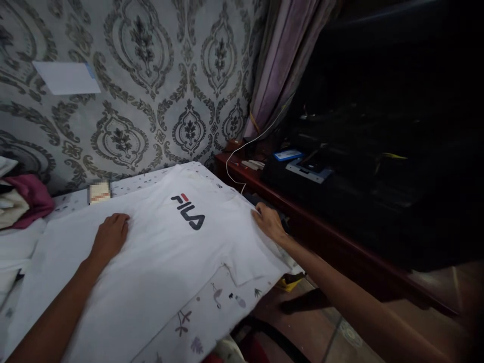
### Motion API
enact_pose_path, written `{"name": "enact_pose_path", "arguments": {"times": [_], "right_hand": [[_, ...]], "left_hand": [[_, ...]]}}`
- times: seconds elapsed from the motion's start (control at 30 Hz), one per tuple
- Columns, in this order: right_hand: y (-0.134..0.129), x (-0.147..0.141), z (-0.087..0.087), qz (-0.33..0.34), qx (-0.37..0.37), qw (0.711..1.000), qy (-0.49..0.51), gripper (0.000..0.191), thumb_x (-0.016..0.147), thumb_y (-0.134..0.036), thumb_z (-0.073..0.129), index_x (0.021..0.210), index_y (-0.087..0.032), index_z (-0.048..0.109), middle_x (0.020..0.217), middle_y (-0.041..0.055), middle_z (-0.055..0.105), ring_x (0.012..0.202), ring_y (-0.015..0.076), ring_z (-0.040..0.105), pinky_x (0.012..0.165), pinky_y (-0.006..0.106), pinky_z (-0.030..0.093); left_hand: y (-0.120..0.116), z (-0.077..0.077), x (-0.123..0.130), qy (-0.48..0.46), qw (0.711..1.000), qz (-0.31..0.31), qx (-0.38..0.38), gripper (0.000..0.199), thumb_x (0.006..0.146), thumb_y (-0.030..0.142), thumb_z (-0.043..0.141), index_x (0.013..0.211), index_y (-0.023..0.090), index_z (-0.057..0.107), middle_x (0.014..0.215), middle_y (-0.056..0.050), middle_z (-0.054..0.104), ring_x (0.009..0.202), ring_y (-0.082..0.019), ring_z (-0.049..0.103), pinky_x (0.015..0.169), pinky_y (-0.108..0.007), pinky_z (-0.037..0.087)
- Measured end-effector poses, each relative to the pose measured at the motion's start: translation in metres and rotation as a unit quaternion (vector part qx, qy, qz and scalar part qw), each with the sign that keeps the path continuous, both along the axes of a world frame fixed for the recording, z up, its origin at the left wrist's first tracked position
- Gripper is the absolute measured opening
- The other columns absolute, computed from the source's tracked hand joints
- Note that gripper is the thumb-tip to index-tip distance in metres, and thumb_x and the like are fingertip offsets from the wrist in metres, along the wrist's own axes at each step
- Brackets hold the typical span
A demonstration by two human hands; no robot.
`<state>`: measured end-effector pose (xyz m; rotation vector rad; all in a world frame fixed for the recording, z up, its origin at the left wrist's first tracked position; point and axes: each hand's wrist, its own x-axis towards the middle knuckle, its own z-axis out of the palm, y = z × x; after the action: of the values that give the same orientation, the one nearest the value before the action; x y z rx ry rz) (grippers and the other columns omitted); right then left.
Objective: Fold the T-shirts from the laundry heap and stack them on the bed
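A white T-shirt [151,262] with a dark and red FILA print is spread over a table covered by a patterned cloth [234,297]. My left hand [111,232] lies on the shirt to the left of the print, palm down, fingers stretched out. At the shirt's right edge, my right hand [270,222] has its fingers curled and closed on the fabric. Just behind that hand is a dark object [284,221], mostly hidden, whose kind I cannot make out.
Crumpled clothes [34,201] lie at the left. A small blurred card [100,192] rests by the wall. A white cable [230,161] runs down beside a dark red wooden desk [317,217], which holds a blue-and-white packet [288,155]. A curtain [276,55] hangs in the corner.
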<state>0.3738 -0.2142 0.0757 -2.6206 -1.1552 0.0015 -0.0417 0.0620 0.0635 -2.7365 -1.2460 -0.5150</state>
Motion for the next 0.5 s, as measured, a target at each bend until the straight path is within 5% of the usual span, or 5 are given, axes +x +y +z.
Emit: {"name": "enact_pose_path", "arguments": {"times": [0.2,0.4,0.5], "right_hand": [[0.004,-0.007,0.01,-0.024,-0.046,0.999,-0.003,0.016,0.093,-0.03,0.05,0.1,-0.022,0.063,0.095,0.0098,0.07,0.082,0.0242,0.064,0.062,0.03,0.037],[0.027,-0.013,0.005,0.169,0.021,0.982,-0.08,0.017,0.093,-0.019,0.047,0.099,-0.019,0.063,0.11,0.0119,0.065,0.104,0.0235,0.057,0.088,0.032,0.043],[0.043,-0.007,-0.002,0.183,0.031,0.98,-0.068,0.018,0.091,-0.014,0.046,0.098,-0.017,0.063,0.107,0.0125,0.064,0.102,0.0241,0.056,0.093,0.034,0.043]], "left_hand": [[-0.003,0.001,0.0,0.013,1.0,0.001,0.007,0.041,0.094,0.028,0.028,0.111,0.014,0.064,0.113,-0.016,0.065,0.101,-0.03,0.061,0.083,-0.044,0.051],[-0.004,0.001,0.0,0.014,1.0,0.001,0.01,0.038,0.094,0.025,0.031,0.109,0.015,0.064,0.111,-0.015,0.066,0.1,-0.029,0.062,0.083,-0.042,0.051],[-0.006,0.0,-0.001,-0.002,1.0,-0.003,0.005,0.037,0.093,0.024,0.032,0.109,0.016,0.064,0.111,-0.015,0.067,0.1,-0.028,0.062,0.085,-0.042,0.051]]}}
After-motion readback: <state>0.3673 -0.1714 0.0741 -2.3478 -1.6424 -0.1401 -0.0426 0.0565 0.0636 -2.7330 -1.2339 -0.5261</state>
